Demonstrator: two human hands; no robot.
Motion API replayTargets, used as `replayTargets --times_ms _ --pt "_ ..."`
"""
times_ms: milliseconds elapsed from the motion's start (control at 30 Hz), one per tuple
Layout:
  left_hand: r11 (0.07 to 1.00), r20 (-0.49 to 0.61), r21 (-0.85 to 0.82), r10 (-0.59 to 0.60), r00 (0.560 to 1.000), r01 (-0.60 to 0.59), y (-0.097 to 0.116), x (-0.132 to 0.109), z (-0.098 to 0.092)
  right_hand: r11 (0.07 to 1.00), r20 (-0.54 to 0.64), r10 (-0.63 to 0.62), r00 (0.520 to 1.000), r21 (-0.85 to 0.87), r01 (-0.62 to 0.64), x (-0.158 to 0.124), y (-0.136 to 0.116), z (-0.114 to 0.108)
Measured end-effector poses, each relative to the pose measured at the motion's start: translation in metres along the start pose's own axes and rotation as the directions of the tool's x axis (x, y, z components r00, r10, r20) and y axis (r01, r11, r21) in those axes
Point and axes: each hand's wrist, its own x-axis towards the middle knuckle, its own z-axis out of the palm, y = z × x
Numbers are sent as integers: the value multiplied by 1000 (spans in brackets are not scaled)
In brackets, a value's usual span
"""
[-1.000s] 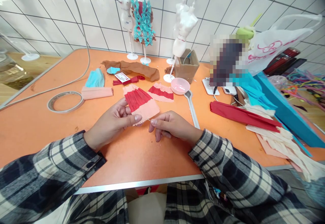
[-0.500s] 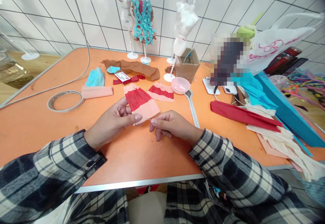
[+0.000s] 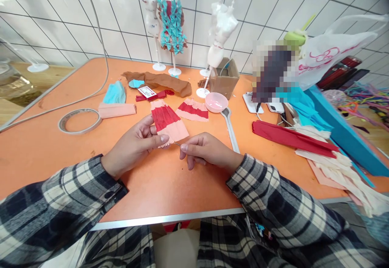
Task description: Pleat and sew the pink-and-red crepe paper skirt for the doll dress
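Pinches by left hand and right hand, with one pink-and-red paper piece between.

The left thumb and fingers clasp its near edge, apparently steadying the fringe for the one thin tool pinched opposite. One similar paper piece lies at one o'clock beside one pink bowl; four mannequins stand around twelve, probably set back for working room; one tape roll rests at ten.

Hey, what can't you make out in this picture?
All in the head view:
Thin tool in the right hand: too small to identify.
Left hand: some fingertips hidden behind the pink-and-red piece.
White label: print too small.
Dark patch: pixelated.
Cardboard box: walls hide most contents.
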Motion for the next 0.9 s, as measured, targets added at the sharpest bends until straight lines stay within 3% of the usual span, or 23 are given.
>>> replayTargets --times_ms 367,900 --pt "998 -61 -23 49 997 -50 2 -1 1 999 -36 3 999 36 -2 2 0 0" --pt "1000 -13 -2 31 999 -31 2 0 4 1000 -38 -19 999 11 19 3 1 2"
